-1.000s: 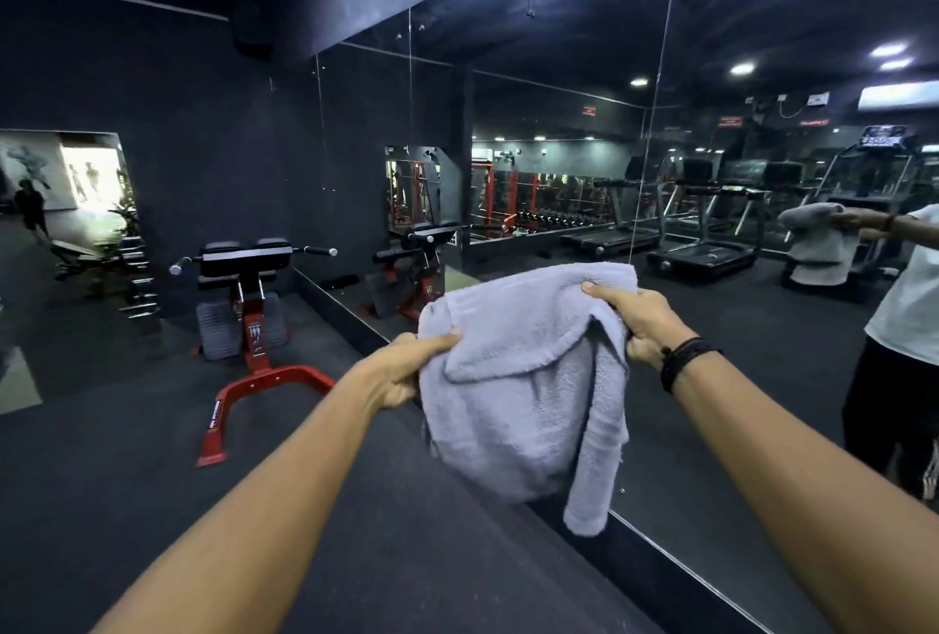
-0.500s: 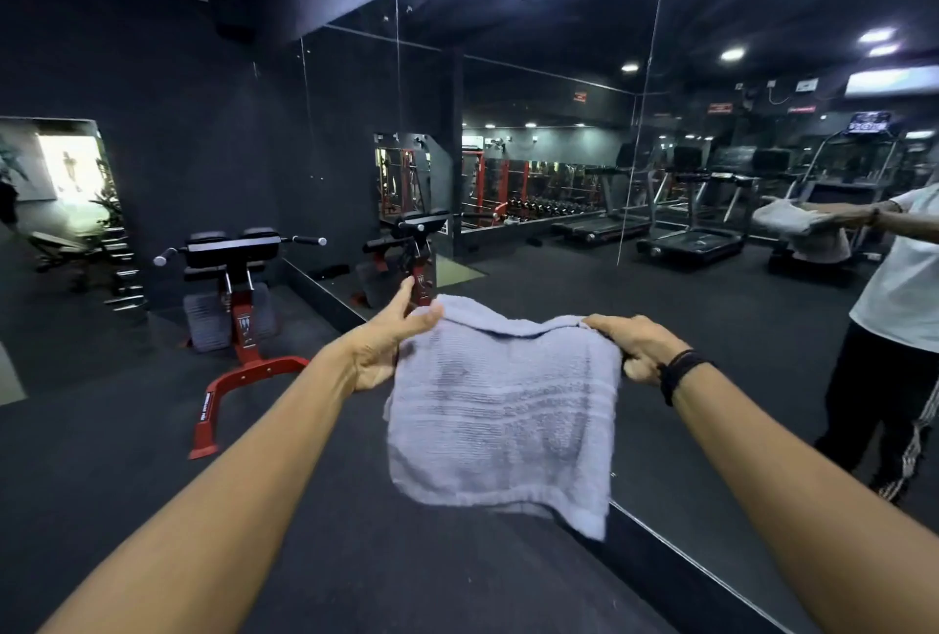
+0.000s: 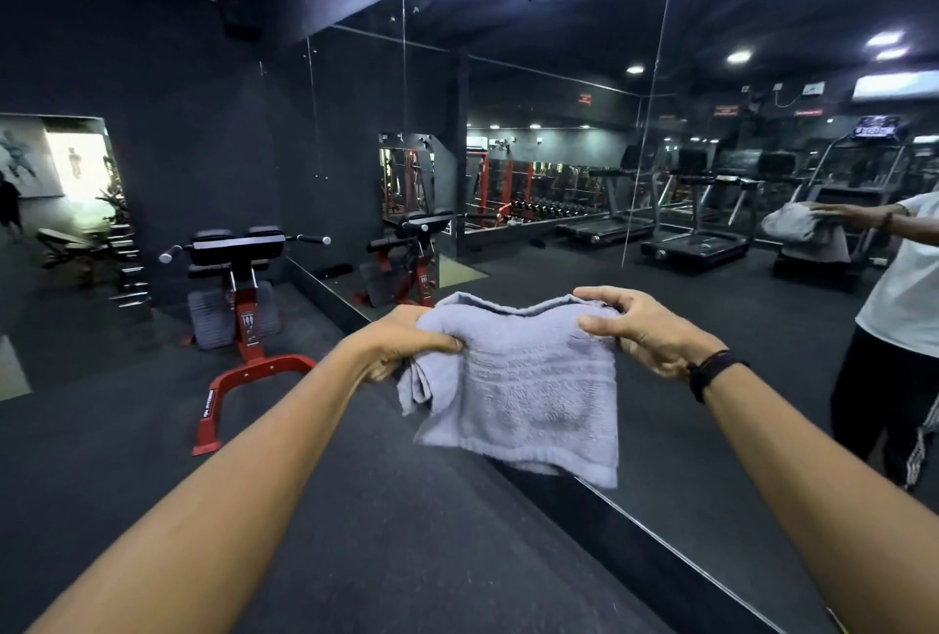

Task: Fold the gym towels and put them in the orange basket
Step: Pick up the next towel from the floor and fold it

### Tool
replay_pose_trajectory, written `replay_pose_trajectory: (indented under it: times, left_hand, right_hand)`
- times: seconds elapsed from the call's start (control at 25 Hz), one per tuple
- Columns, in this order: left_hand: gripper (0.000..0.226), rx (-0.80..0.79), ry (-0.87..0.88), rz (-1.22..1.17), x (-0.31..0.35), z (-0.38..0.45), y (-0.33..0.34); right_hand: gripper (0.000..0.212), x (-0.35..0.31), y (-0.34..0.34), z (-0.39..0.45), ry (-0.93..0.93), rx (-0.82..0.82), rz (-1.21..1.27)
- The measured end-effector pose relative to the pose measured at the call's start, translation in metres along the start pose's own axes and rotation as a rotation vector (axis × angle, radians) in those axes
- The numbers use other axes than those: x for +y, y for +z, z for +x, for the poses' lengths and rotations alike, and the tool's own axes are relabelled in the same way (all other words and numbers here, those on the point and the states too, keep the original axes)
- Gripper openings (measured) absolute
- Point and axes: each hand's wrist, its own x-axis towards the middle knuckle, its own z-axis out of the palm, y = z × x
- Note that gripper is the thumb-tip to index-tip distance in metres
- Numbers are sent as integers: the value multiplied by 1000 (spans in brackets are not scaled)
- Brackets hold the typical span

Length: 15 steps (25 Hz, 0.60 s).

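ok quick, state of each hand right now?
Left hand: closed, gripping the grey towel at its upper left corner.
Right hand: closed, pinching the towel's upper right corner.

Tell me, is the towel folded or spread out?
Folded. The towel hangs doubled between left hand and right hand, layered edges showing.

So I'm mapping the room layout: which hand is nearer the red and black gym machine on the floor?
Left. The left hand grips the towel on the side toward the gym machine; the right hand holds the far end.
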Motion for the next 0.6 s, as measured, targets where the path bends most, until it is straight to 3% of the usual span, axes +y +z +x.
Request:
replay_pose_trajectory:
  times: [0.08,0.12,0.16,0.24,0.32,0.44,0.52,0.6]
  left_hand:
    - [21,-5,-128,-80,5,0,-5]
    - [20,-8,-157,-91,7,-1,-6]
    - [20,-7,-175,-101,9,-2,-6]
    - [21,-15,-186,-90,11,-6,-9]
    - [24,-41,-199,-54,12,-11,-18]
    - [57,-90,-180,30,9,-16,-38]
    - [70,-94,-145,43,6,-18,-46]
    - [73,-111,-97,-77,0,-18,-48]
  right_hand:
    - [115,-5,6,-5,-19,-94,-397]
    - [115,-3,10,-6,-15,-113,-677]
    - [106,0,17,-5,-34,-108,-887]
    - [66,5,24,-4,-164,-43,-1068]
    - [34,8,19,-3,-244,39,-1074]
    - [5,5,4,2,-186,71,-798]
    - [21,0,7,0,-108,128,-608]
    - [19,-2,17,-4,-26,170,-433]
